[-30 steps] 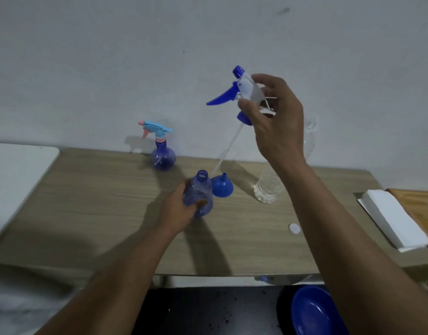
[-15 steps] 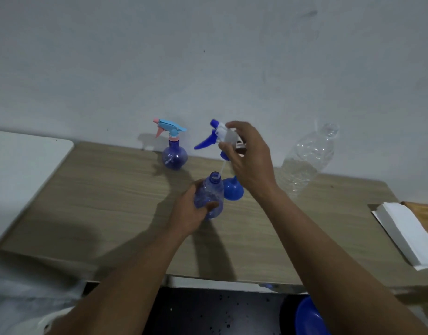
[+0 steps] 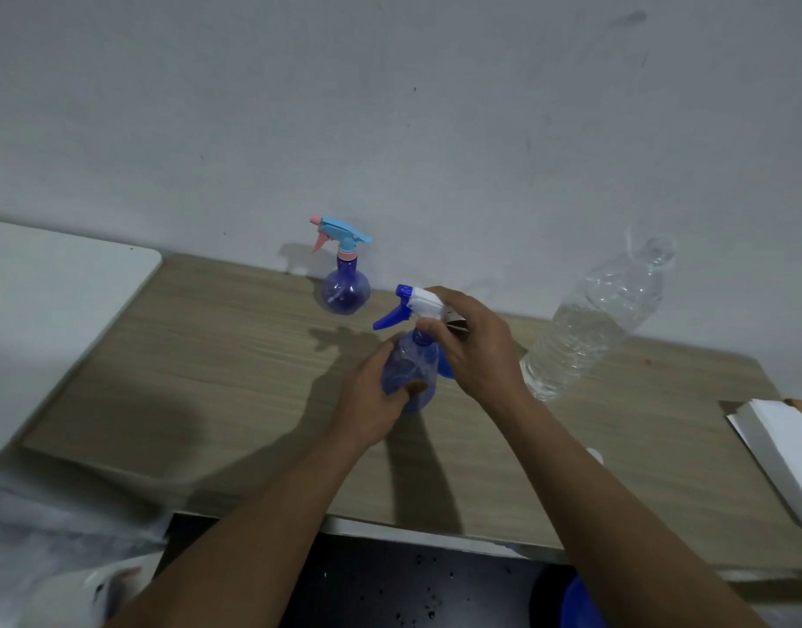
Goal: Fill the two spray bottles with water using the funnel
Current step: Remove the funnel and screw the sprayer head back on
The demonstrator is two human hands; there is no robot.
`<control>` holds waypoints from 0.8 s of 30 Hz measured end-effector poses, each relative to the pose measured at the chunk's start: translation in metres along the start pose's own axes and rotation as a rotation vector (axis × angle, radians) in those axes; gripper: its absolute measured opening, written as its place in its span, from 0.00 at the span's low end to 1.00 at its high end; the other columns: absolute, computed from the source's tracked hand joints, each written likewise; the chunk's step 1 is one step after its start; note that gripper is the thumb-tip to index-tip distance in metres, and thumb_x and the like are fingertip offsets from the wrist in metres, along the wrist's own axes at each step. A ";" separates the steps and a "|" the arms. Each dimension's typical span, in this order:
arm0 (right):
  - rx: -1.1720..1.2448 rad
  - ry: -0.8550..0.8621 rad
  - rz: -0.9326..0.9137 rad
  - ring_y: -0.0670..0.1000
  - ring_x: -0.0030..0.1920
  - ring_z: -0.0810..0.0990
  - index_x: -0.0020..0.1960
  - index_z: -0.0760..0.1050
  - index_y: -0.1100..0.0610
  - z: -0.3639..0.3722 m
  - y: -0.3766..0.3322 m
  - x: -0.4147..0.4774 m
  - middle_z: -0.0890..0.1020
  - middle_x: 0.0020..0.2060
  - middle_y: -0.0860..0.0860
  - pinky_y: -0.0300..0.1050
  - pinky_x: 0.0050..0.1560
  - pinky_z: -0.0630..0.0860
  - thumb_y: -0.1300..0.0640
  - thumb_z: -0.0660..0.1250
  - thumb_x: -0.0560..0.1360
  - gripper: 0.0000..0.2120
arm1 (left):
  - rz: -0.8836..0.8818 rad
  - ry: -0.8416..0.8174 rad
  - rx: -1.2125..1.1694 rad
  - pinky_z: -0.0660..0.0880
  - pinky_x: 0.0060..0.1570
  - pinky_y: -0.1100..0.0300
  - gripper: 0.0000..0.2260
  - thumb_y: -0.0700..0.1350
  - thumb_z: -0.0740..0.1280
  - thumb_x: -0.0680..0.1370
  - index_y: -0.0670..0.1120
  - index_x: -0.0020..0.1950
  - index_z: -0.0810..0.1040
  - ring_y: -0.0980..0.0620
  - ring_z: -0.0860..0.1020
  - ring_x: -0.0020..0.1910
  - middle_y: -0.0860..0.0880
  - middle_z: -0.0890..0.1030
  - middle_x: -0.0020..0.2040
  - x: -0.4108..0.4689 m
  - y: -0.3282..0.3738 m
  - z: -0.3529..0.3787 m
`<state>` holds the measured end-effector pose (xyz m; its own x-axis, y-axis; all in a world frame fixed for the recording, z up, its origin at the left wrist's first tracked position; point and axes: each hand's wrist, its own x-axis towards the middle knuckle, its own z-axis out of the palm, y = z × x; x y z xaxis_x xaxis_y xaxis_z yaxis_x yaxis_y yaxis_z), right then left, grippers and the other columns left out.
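left hand (image 3: 372, 401): we saw its grip wrapped round the body of the near spray bottle (image 3: 410, 371), thumb across the front, holding it upright on the counter (image 3: 208, 378).
right hand (image 3: 476, 351): its grip was curled over the back of the spray head (image 3: 415, 305), with the thumb down by the collar.
spray head: it had a white body with a blue nozzle and trigger pointing left. it sat right at the neck of the near spray bottle. the thumb hid the joint, so we could not tell whether it was seated.
near spray bottle: it was translucent blue and stood about mid-counter. we could not read its water level.
far spray bottle (image 3: 346, 287): it had a round blue body and a light-blue head with a pink nozzle fitted on. it stood upright at the back of the counter by the wall, well apart from both hands.
funnel (image 3: 445, 368): only a sliver of blue showed, between the near spray bottle and the right hand.
water bottle (image 3: 589, 328): it was clear plastic with water in its lower part, and stood on the counter just right of the right hand.
white disc (image 3: 594, 454): it was small and lay on the counter beside the right forearm, partly hidden.
white stack (image 3: 779, 446): it lay at the counter's right end.
blue basin (image 3: 580, 605): it sat below the counter's front edge, only partly in view.
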<state>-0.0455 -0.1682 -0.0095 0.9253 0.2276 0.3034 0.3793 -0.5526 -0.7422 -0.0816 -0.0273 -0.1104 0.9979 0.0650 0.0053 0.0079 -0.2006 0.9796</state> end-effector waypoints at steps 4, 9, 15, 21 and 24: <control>-0.041 -0.029 0.007 0.49 0.47 0.81 0.63 0.81 0.49 0.005 0.001 0.005 0.83 0.49 0.49 0.41 0.49 0.78 0.56 0.73 0.76 0.16 | -0.002 0.007 0.008 0.77 0.59 0.58 0.27 0.44 0.75 0.74 0.58 0.70 0.72 0.60 0.78 0.61 0.60 0.80 0.63 0.000 -0.003 0.000; -0.030 -0.029 0.010 0.50 0.49 0.82 0.63 0.80 0.48 0.013 0.006 0.004 0.84 0.52 0.47 0.51 0.52 0.80 0.54 0.74 0.75 0.17 | -0.017 -0.004 0.002 0.76 0.59 0.62 0.25 0.44 0.76 0.74 0.62 0.66 0.72 0.63 0.78 0.61 0.60 0.80 0.61 0.001 0.000 -0.002; 0.158 -0.065 0.083 0.52 0.52 0.84 0.63 0.77 0.50 0.014 0.016 -0.001 0.84 0.54 0.49 0.56 0.53 0.81 0.59 0.70 0.74 0.19 | 0.018 -0.011 -0.020 0.75 0.56 0.68 0.26 0.40 0.75 0.74 0.66 0.61 0.70 0.64 0.78 0.59 0.62 0.80 0.59 0.000 0.001 -0.003; 0.296 -0.061 0.237 0.58 0.48 0.85 0.54 0.81 0.60 0.015 0.024 -0.006 0.86 0.44 0.57 0.62 0.51 0.80 0.60 0.73 0.76 0.08 | 0.036 0.000 -0.042 0.77 0.55 0.66 0.27 0.37 0.74 0.74 0.65 0.63 0.72 0.60 0.81 0.57 0.61 0.83 0.56 0.000 -0.003 -0.003; 0.306 -0.040 0.250 0.61 0.46 0.84 0.52 0.78 0.59 0.020 0.024 -0.005 0.84 0.42 0.59 0.61 0.48 0.81 0.56 0.74 0.74 0.10 | 0.035 -0.004 -0.042 0.75 0.48 0.73 0.25 0.36 0.73 0.74 0.59 0.64 0.73 0.63 0.81 0.52 0.61 0.82 0.54 -0.001 -0.003 -0.003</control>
<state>-0.0411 -0.1670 -0.0410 0.9859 0.1507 0.0722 0.1192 -0.3316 -0.9359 -0.0828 -0.0239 -0.1132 0.9978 0.0546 0.0388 -0.0296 -0.1614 0.9864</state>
